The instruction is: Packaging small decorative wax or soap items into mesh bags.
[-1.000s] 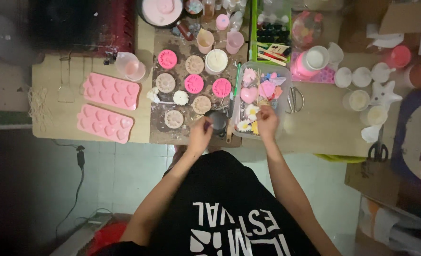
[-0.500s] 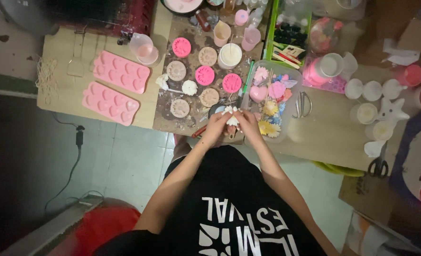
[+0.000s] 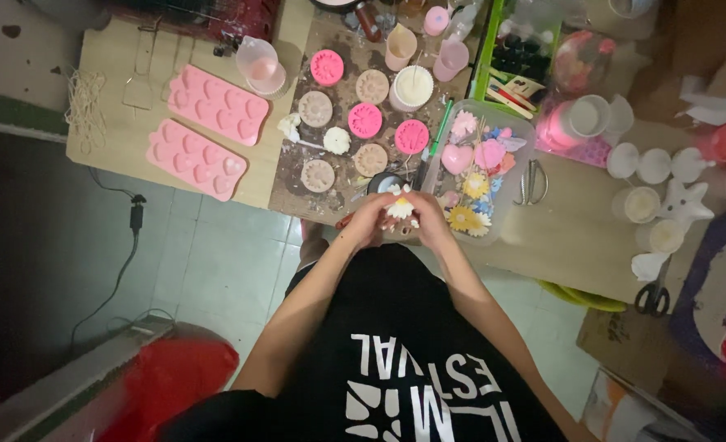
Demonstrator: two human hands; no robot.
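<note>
Both hands are staying together at the table edge, same as half a second back; a second ago they were apart, right one reaching into the clear tub. View is drifting, so everything is sitting a little higher and further right in frame.

Left hand [image 3: 365, 223] and right hand [image 3: 430, 219] are curling fingers in around a white daisy-shaped piece [image 3: 400, 208] with a yellow centre, pinching it between them from both sides. Piece is sitting just above the near edge of the dark stained work board [image 3: 293, 184], right beside the tub.

Clear plastic tub [image 3: 521, 129] is holding a pink heart, a pale pink flower, yellow and white daisies, other small coloured shapes. Round pink and tan moulds [image 3: 365, 120] are lying spread over the board. Two pink heart-cavity mould trays [image 3: 196, 158] are lying on the wooden table [image 3: 561, 237] to the left. Clear measuring cup [image 3: 261, 64] is showing pink contents. White cup [image 3: 414, 87] is showing a pale fill with a stick upright in it. Small white cups [image 3: 639, 162] are standing well right; contents too small to tell.
</note>
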